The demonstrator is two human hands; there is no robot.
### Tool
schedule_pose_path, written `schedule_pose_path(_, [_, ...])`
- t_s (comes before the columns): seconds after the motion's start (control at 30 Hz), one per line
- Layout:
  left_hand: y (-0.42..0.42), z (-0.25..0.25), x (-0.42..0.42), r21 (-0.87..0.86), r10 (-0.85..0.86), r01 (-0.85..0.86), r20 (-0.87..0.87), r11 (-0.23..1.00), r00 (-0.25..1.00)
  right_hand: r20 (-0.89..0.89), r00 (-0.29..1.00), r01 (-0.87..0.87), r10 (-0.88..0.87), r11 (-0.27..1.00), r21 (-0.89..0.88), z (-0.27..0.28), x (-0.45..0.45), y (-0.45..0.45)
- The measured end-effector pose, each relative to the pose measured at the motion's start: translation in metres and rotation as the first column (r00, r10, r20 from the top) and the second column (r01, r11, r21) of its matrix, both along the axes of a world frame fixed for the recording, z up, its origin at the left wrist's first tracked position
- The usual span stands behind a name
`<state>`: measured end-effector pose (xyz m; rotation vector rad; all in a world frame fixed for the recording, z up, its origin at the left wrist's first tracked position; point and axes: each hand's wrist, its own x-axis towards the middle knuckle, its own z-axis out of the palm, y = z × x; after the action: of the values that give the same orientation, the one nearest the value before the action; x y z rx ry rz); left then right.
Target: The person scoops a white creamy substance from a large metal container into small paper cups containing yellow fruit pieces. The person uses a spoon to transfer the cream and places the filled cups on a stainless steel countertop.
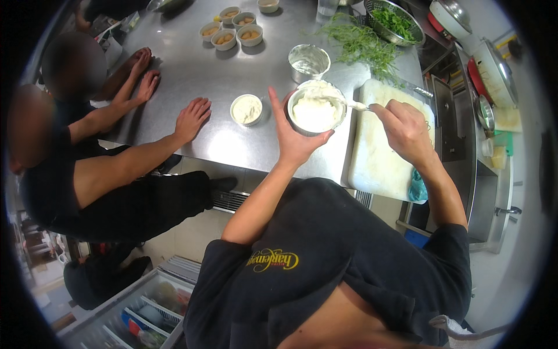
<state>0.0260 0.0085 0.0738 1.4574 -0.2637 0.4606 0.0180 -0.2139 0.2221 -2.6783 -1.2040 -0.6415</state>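
My left hand (298, 144) holds a round white ramekin (311, 132) from below and the left side, thumb and fingers spread around its wall. Thick white cream (316, 111) fills much of it. In my right hand (405, 128) is the handle of a cream-coated spoon (355, 104), whose head lies in the cream at the ramekin's far rim. Just beyond stands a metal container (301, 77) with white residue smeared inside. To the left of my left hand, a smaller white ramekin (246, 124) full of cream rests on the steel table (261, 150).
A white cutting board (375, 148) with a crumpled teal cloth or plastic (417, 185) lies right. Several ramekins (251, 42) holding brown pieces stand farther back. Leafy herbs (357, 43) lie near a colander (416, 42) of greens. At left, a co-worker's hand (192, 118) rests on the table.
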Motion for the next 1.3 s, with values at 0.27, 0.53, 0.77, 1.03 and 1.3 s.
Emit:
schedule_pose_path(0.27, [0.006,-0.002,-0.006,0.064,0.053,-0.052,-0.019,0.997,0.998,-0.120,0.992,0.062,-0.044,0.986,0.153,-0.009,0.004,-0.005])
schedule_pose_path(0.53, [0.027,-0.030,-0.020,0.185,0.097,-0.096,0.008,0.978,0.995,-0.354,0.919,0.320,-0.173,0.851,0.417,-0.063,0.046,-0.029])
schedule_pose_path(0.77, [0.035,-0.028,-0.035,0.206,0.133,-0.126,-0.024,0.970,0.991,-0.375,0.836,0.417,-0.401,0.908,-0.040,-0.133,0.057,-0.002])
schedule_pose_path(1.03, [0.042,-0.029,-0.039,0.229,0.173,-0.159,-0.042,0.960,0.984,-0.836,0.539,0.518,-0.100,0.822,0.236,-0.176,0.075,-0.009])
schedule_pose_path(1.3, [0.041,-0.030,-0.034,0.270,0.204,-0.184,-0.049,0.945,0.978,-0.959,0.026,0.830,0.281,0.529,0.178,-0.149,0.066,-0.037])
